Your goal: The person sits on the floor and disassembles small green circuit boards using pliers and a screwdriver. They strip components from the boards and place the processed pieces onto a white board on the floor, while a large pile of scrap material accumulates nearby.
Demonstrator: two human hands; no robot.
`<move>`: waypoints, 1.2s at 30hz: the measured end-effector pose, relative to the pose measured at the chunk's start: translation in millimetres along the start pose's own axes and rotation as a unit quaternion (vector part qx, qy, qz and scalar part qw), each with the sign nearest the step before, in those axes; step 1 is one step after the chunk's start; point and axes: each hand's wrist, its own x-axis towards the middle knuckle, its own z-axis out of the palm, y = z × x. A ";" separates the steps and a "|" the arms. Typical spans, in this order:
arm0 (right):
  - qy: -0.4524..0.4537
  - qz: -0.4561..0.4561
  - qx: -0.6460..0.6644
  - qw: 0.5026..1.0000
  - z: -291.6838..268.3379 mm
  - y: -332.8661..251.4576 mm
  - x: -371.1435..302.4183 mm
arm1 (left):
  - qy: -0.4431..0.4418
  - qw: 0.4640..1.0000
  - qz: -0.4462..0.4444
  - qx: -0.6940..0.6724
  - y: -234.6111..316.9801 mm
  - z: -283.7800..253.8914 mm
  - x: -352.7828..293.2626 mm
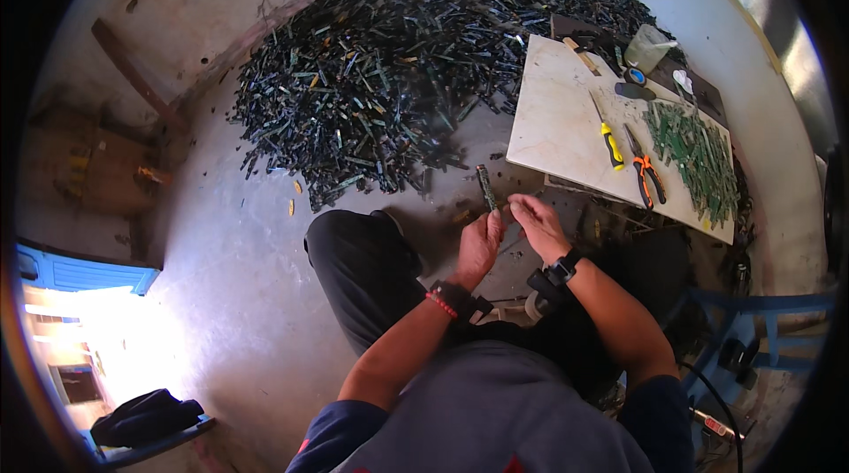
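Dark-green, narrow, elongated strip [485,186] | lower end pinched by fingers of left hand [479,247], far end projecting beyond them | fingers of right hand [541,230] bunched just beside, contents cannot be told | judged light, stiff, perhaps brittle; best held by long edges

We have room leftward over the grey floor [212,234]. The heap of dark strips [380,84] blocks us on the far side, the white board [557,110] and pliers [641,160] on the right.

No readable text or numbers; perhaps illegible print on the red-marked object [715,425], lower right.
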 end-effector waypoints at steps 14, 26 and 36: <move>-0.143 0.083 0.329 0.930 -9.4 -15.7 -23.9 | -0.135 0.987 0.064 0.063 21.4 -0.9 -40.2; -0.224 -0.013 0.305 0.926 -17.5 -19.6 -41.9 | -0.153 0.982 0.074 0.078 10.8 -0.2 -44.2; -0.139 0.048 0.326 0.934 -24.9 -13.4 -40.5 | -0.144 0.979 0.080 0.117 17.0 -0.5 -43.1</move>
